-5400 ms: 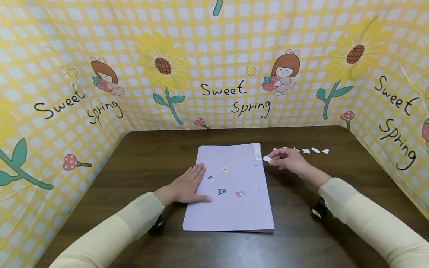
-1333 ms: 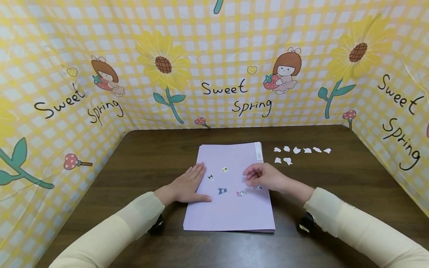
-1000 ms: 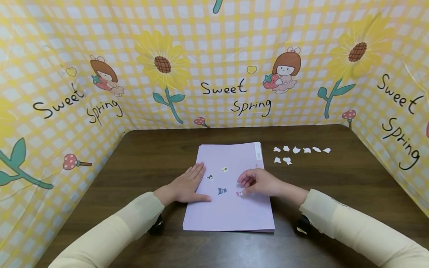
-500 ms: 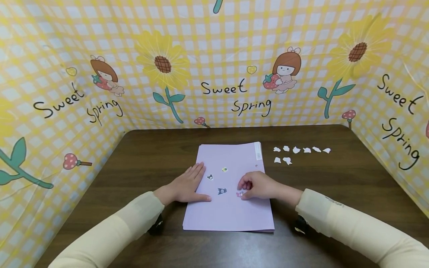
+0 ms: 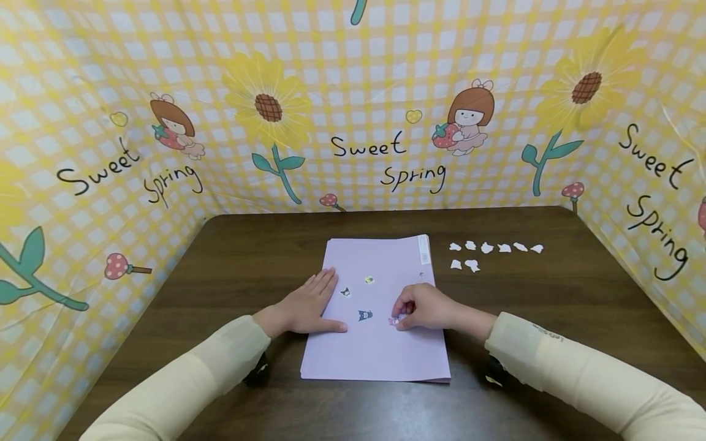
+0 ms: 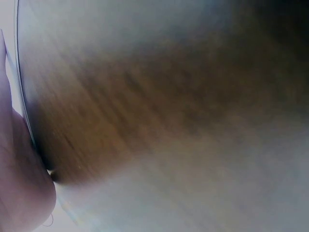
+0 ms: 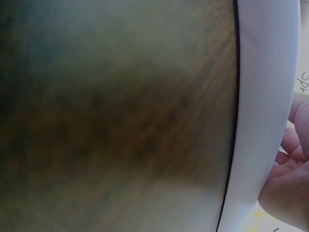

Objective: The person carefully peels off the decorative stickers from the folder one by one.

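In the head view a lilac paper stack (image 5: 375,355) lies upright on the table. My left hand (image 5: 309,306) rests flat on its left edge, fingers straight and thumb spread. Over the right half, my right hand (image 5: 425,306) has curled fingers, with thumb and index finger pinching at a small pink cartoon sticker (image 5: 393,321); they partly cover it. Left of that hand lie a dark blue character sticker (image 5: 365,315), a black-and-white one and a yellow-green sticker (image 5: 369,280). Both wrist views are mostly blurred; the right one shows curled fingers (image 7: 292,150) beyond a lilac edge.
Several white, irregular paper-like pieces (image 5: 487,247) lie in two rows on the brown table (image 5: 231,257), right of the stack. A white barcode label (image 5: 424,249) marks the stack's upper right corner. A yellow checked cloth (image 5: 353,79) encloses the back and sides.
My right hand has put a white piece down in the lower row, then come left and down to the pink sticker, where its fingers closed. My left hand has stayed put.
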A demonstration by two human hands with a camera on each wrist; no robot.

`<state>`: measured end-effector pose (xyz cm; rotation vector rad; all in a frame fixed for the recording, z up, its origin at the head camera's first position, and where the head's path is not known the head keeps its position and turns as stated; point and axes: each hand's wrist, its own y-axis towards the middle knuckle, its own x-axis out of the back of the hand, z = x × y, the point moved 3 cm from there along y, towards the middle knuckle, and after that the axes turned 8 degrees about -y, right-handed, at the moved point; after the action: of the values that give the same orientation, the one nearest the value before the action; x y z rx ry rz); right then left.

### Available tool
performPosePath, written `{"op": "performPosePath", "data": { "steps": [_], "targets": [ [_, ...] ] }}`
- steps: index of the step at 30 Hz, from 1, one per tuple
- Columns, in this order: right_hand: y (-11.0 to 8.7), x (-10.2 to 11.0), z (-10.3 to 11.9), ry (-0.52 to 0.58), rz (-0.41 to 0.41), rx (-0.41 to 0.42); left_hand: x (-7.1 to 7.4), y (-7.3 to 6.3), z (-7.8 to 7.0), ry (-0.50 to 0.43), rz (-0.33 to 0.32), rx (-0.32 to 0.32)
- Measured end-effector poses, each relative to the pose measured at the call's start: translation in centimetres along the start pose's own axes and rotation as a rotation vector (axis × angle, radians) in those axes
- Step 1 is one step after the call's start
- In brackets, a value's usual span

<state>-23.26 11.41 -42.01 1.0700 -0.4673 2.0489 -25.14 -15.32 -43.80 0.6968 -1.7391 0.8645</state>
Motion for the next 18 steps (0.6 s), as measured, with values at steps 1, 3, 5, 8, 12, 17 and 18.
{"op": "performPosePath", "data": {
  "steps": [1, 3, 5, 8, 12, 17, 18],
  "targets": [
    [-0.02, 0.00, -0.01, -0.001, -0.002, 0.003, 0.00, 0.00, -0.02, 0.001, -0.002, -0.003],
    [-0.05, 0.00, 0.00, 0.000, -0.006, 0.009, -0.03, 0.01, -0.02, 0.005, -0.005, -0.003],
    [-0.08, 0.05, 0.03, -0.001, -0.007, 0.012, -0.11, 0.08, 0.07, 0.007, -0.001, 0.004],
    [-0.10, 0.10, 0.11, -0.003, -0.003, 0.005, -0.15, 0.12, 0.11, 0.008, 0.003, 0.010],
    [-0.06, 0.04, 0.10, -0.012, 0.001, -0.002, -0.08, 0.09, 0.05, 0.013, 0.002, 0.008],
    [-0.03, -0.08, 0.03, -0.019, 0.002, 0.018, 0.04, -0.01, -0.10, 0.002, 0.001, 0.003],
    [-0.04, -0.07, 0.03, -0.019, 0.001, 0.024, 0.04, -0.03, -0.12, 0.000, -0.003, 0.002]
  ]
}}
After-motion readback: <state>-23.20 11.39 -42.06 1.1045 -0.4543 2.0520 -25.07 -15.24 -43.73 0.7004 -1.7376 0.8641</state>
